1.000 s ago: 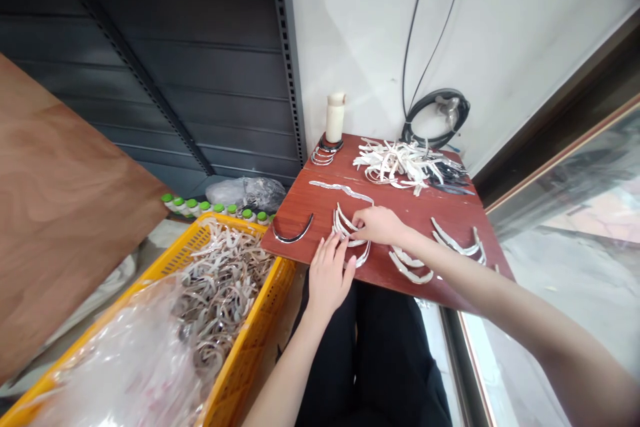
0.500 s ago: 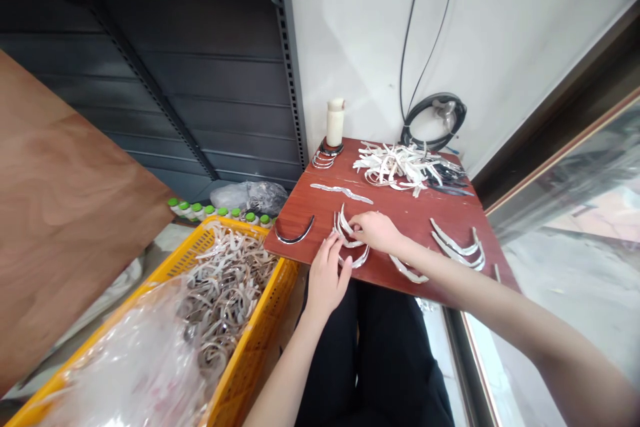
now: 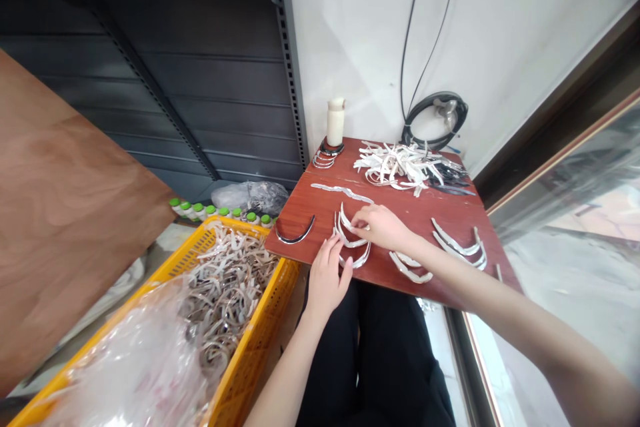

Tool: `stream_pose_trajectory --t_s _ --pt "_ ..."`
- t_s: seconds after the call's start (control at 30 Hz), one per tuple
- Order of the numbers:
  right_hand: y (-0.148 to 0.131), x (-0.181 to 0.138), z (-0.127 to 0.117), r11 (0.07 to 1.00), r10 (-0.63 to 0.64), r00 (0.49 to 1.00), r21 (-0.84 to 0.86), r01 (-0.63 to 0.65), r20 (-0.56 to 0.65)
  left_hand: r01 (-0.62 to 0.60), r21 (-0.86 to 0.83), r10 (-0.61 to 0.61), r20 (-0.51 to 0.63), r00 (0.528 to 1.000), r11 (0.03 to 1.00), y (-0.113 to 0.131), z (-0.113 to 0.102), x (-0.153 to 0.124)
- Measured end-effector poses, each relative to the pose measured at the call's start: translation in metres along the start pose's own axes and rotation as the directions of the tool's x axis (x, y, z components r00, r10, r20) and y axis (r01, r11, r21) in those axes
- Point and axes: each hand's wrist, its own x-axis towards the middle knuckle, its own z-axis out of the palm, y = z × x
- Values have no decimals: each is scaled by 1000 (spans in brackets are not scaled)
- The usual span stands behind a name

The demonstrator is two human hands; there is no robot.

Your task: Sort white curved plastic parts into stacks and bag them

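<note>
A small stack of curved white strips lies near the front edge of a red-brown table. My right hand rests on the stack, its fingers pinched on the top strips. My left hand lies flat at the table's front edge, fingers stretched out and touching the lower end of the same stack. One dark curved strip sits alone to the left.
More curved strips lie to the right, and a heap of white strips at the back. A white bottle and coiled black cable stand by the wall. A yellow crate of strips sits lower left.
Both hands stay on the stack with only slight shifts. The view moved a little between the first frame and now.
</note>
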Motion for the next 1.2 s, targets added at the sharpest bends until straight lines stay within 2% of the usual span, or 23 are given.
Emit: stream_pose_trajectory --t_s 0.13,0.27,0.47,0.6,0.67,0.73,0.87,0.97,1.1,1.2 --pt "-8 -9 11 998 -37 998 -56 39 46 1 -18 -1 -17 1000 1000 -1 1 -1" --pt "-10 -11 24 997 -33 999 -71 36 36 -14 -45 12 -29 999 999 -1 0 -1" --pt "-5 -9 25 1000 -8 998 -26 9 56 -7 -85 5 -28 1000 996 0 -2 0" --pt "-9 -16 20 999 31 998 38 -29 -47 -17 -139 15 -18 1000 990 -2 -4 -2" --pt "-15 -24 17 997 1 998 80 4 -68 -25 -215 23 -15 1000 976 -4 -7 -4" --pt "-22 -32 18 993 -65 997 93 69 -39 -24 -309 14 -34 999 951 -7 -9 -5" --pt "-32 -45 27 990 -135 991 29 135 -4 -9 -409 -19 -64 998 912 -10 -12 -5" --pt "-33 -48 32 994 -103 994 18 104 -20 2 -403 -25 -51 998 915 -9 -14 -5" --pt "-23 -43 31 998 -21 992 55 28 -124 59 -346 -70 -19 997 936 -3 -14 -9" --pt "-16 -35 31 999 36 986 13 -35 -160 81 -315 -91 -18 996 946 0 -14 -14"
